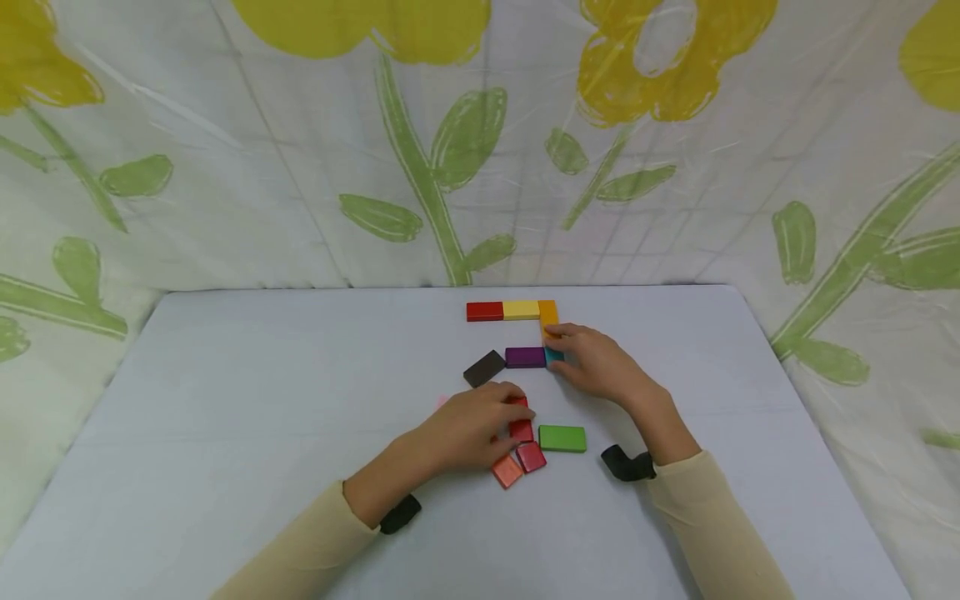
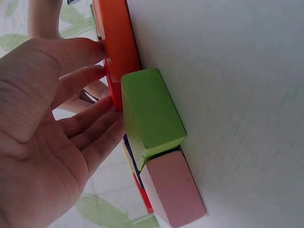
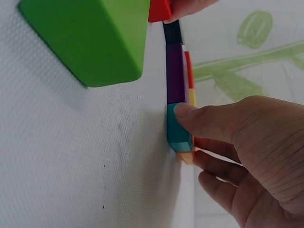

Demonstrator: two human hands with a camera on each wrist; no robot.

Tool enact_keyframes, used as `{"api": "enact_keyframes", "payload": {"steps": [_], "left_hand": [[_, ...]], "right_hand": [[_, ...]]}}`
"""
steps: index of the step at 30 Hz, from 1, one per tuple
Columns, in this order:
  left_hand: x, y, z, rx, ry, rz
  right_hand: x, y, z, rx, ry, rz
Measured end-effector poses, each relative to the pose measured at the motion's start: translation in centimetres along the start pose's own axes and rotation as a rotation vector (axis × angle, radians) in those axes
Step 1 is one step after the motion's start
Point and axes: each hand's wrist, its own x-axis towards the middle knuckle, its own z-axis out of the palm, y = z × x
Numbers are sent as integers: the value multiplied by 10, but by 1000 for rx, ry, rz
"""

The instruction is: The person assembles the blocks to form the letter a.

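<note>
Handling a red block [image 1: 521, 430] and a teal block [image 1: 554, 357], where a nudge could shift close neighbours.
At the left hand [image 1: 461, 427], fingertips meet the red block; whether they pinch it or merely touch, I cannot tell. A sideways drag there could scatter the coral block [image 1: 507, 472] and small red square [image 1: 531, 457] just before those fingertips, while a knuckle could knock the slanted dark block [image 1: 484, 368] beyond them. Between the hands lies a green block [image 1: 562, 439]. The right hand [image 1: 600, 362] pinches the teal block, its fingers against an orange block [image 1: 549, 313]; uneven pressure might skew both, plus the purple block [image 1: 525, 357] abutting on its left. Beneath both hands spreads a pale, finely textured worktop [image 1: 262, 392]; beyond them hangs a whitish sheet [image 1: 300, 167] with yellow flowers and green leaves.
</note>
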Motion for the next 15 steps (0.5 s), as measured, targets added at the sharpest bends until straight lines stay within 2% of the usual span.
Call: {"api": "enact_keyframes", "payload": {"steps": [6, 15], "left_hand": [[-4, -4, 1, 10, 5, -52], [-17, -14, -5, -10, 16, -114]], "right_hand": [[-1, -1, 1, 4, 2, 5], [0, -2, -2, -4, -5, 12]]}}
